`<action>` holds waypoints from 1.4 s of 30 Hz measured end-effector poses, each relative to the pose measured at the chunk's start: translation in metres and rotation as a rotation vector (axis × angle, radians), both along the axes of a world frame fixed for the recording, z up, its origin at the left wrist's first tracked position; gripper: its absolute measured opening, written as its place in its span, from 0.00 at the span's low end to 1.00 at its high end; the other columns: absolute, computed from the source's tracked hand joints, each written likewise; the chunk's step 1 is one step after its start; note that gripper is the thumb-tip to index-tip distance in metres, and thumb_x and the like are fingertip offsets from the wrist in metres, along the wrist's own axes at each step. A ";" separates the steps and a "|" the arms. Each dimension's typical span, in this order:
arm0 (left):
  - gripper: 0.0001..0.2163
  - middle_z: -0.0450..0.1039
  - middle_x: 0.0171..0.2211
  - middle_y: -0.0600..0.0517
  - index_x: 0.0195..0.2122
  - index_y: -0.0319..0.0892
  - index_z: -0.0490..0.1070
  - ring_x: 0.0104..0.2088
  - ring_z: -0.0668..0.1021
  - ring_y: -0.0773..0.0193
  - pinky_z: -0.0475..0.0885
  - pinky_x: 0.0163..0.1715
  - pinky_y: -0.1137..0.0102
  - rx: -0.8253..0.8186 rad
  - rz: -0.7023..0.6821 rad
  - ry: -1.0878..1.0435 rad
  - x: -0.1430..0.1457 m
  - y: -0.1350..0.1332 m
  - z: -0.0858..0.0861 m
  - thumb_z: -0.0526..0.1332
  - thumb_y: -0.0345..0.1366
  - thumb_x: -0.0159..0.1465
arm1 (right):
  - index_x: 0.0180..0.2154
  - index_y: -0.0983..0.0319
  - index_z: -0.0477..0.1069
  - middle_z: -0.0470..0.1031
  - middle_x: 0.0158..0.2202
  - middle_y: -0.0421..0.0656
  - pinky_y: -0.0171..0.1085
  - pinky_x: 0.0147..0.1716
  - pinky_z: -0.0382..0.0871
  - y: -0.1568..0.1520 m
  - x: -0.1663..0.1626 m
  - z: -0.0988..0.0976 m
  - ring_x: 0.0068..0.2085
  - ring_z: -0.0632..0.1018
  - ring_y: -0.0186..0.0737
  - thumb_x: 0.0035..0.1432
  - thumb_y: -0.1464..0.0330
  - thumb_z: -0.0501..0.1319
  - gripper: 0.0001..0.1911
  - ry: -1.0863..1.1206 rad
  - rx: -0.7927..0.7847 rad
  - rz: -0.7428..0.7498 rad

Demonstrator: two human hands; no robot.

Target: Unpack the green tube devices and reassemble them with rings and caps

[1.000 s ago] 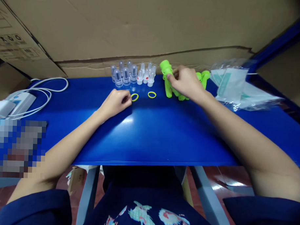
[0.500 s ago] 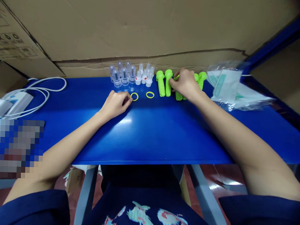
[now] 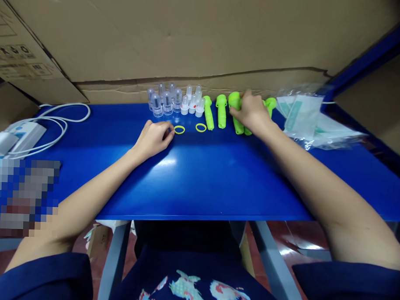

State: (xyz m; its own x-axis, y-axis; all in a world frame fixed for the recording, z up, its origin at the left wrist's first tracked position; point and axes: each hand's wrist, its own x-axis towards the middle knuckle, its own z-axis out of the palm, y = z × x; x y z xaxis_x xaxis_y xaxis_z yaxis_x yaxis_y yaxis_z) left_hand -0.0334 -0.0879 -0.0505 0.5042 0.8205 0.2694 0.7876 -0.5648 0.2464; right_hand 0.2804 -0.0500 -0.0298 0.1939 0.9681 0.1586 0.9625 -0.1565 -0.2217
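At the left of centre, my left hand (image 3: 155, 136) is closed, thumb and fingertips pinching the edge of a thin yellow ring (image 3: 179, 130) on the blue table. A second yellow ring (image 3: 201, 127) lies to its right. My right hand (image 3: 253, 110) is closed round the head of a lime-green flashlight casing (image 3: 235, 117) in a row of several; some of its fingers are hidden. Left of it stand apart two more, a green casing (image 3: 222, 112) and a leaning green casing (image 3: 208, 114). Others are partly covered by the hand.
Several clear plastic domes (image 3: 168, 103) and smaller white-based bulbs (image 3: 193, 104) stand by the cardboard wall (image 3: 204, 40). Clear bags with printed sheets (image 3: 306, 116) lie at the right. A white cable (image 3: 64, 127) and a blurred-out item (image 3: 27, 196) occupy the left of the table (image 3: 192, 180).
The two leftmost green casings have spread apart, the first shifting left. My right hand has moved slightly right, onto the third casing. The ring at my left hand now looks flatter.
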 end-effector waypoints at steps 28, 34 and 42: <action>0.22 0.85 0.49 0.44 0.57 0.40 0.80 0.45 0.86 0.59 0.80 0.47 0.69 0.159 -0.357 -0.306 -0.012 0.006 0.004 0.65 0.51 0.70 | 0.51 0.64 0.78 0.79 0.46 0.50 0.36 0.30 0.56 -0.044 -0.058 -0.010 0.42 0.77 0.43 0.75 0.61 0.56 0.17 -0.066 0.305 0.959; 0.20 0.82 0.54 0.42 0.60 0.36 0.75 0.52 0.85 0.55 0.78 0.55 0.66 0.092 -0.339 -0.061 -0.010 0.004 0.009 0.63 0.37 0.69 | 0.51 0.65 0.79 0.80 0.46 0.50 0.36 0.32 0.58 -0.042 -0.060 -0.014 0.43 0.78 0.43 0.75 0.59 0.58 0.18 -0.080 0.259 0.967; 0.18 0.78 0.53 0.39 0.58 0.37 0.66 0.48 0.83 0.53 0.78 0.48 0.63 0.105 0.035 -0.052 0.012 -0.017 0.012 0.60 0.32 0.67 | 0.45 0.67 0.79 0.80 0.44 0.52 0.39 0.34 0.59 -0.067 -0.081 -0.002 0.40 0.78 0.46 0.72 0.61 0.60 0.16 -0.143 0.190 0.759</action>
